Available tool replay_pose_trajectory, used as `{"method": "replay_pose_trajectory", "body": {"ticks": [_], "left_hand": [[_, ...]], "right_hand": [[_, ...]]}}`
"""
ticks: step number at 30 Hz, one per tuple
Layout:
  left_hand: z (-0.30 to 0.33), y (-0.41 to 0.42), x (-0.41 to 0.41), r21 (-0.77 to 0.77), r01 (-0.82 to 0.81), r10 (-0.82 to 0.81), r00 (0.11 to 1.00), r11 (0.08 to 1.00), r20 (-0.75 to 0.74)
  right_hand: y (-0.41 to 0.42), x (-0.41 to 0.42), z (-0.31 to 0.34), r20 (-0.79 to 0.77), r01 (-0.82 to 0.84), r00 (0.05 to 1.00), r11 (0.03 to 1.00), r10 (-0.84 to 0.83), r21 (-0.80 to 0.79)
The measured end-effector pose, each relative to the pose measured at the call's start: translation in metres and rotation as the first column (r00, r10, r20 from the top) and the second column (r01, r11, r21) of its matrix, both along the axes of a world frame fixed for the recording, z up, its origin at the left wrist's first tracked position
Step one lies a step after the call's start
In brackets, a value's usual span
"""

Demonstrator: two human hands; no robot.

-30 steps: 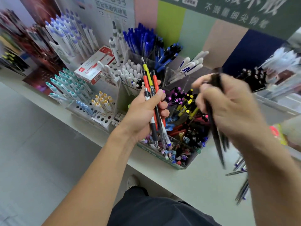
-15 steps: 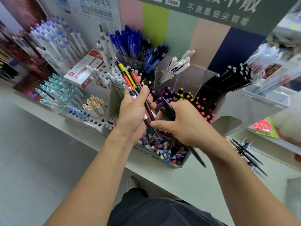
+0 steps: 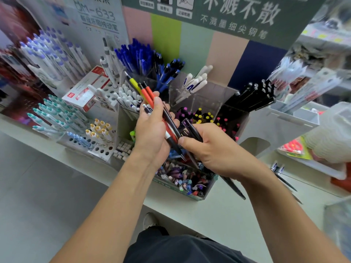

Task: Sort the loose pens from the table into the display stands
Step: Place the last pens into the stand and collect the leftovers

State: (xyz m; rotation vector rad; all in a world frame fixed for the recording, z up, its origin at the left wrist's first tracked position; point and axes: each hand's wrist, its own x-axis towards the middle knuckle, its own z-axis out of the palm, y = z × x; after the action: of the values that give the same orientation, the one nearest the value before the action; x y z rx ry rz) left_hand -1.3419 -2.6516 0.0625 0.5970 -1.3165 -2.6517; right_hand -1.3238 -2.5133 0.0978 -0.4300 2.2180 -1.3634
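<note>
Both hands are closed round pens above the display stands [image 3: 266, 126]. Going from the biggest thing down: the stands fill the back of the table [image 3: 218, 211], their compartments already crowded with blue, white, teal and black pens, so much of the stock looks housed. Sorting is plainly unfinished, though: a few loose pens [image 3: 281, 175] lie on the table well to the right, and each hand has a load not yet placed.

The left hand [image 3: 152, 133] wraps a mixed bundle [image 3: 150, 99], fingers curled tight, with yellow and orange-red barrels sticking up past the thumb and dark tips pointing down. The right hand [image 3: 214, 149] grips a clutch of black pens [image 3: 191, 130], its thumb touching the left hand's bundle; their points jut out below the wrist.
</note>
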Motion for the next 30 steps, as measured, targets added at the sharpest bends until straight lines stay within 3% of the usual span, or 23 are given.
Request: {"method": "replay_pose_trajectory", "body": {"ticks": [4, 8, 14, 17, 21, 23, 26, 30], "left_hand": [[-0.001, 0.011, -0.003, 0.024, -0.022, 0.021, 0.999, 0.999, 0.039], [0.004, 0.016, -0.002, -0.143, 0.063, -0.064, 0.998, 0.988, -0.003], [0.006, 0.007, -0.003, -0.277, 0.258, -0.292, 0.953, 0.926, -0.086], [0.008, 0.013, 0.001, -0.364, 0.279, -0.331, 0.940, 0.889, -0.087], [0.009, 0.014, 0.002, -0.277, 0.268, -0.306, 0.946, 0.923, -0.102], [0.006, 0.009, 0.001, -0.222, 0.261, -0.287, 0.953, 0.939, -0.093], [0.002, 0.009, 0.004, -0.171, 0.313, -0.331, 0.939, 0.934, -0.090], [-0.001, 0.019, 0.008, -0.140, 0.352, -0.364, 0.928, 0.926, -0.079]], "right_hand": [[0.005, 0.007, 0.003, -0.037, 0.068, 0.997, 0.997, -0.069, -0.033], [0.009, 0.005, -0.004, -0.038, 0.114, 0.993, 0.993, -0.116, -0.043], [0.022, 0.000, -0.004, 0.025, 0.163, 0.987, 0.976, -0.161, -0.147], [0.018, -0.004, -0.001, 0.038, 0.193, 0.981, 0.958, -0.190, -0.211], [0.023, -0.005, 0.009, -0.022, 0.316, 0.943, 0.916, -0.331, -0.248], [0.031, -0.009, 0.027, -0.039, 0.425, 0.876, 0.808, -0.480, -0.407], [0.050, -0.029, 0.062, 0.016, 0.383, 0.816, 0.520, -0.578, -0.764], [0.061, -0.067, 0.082, 0.050, 0.325, 0.668, 0.230, -0.743, -0.917]]}}
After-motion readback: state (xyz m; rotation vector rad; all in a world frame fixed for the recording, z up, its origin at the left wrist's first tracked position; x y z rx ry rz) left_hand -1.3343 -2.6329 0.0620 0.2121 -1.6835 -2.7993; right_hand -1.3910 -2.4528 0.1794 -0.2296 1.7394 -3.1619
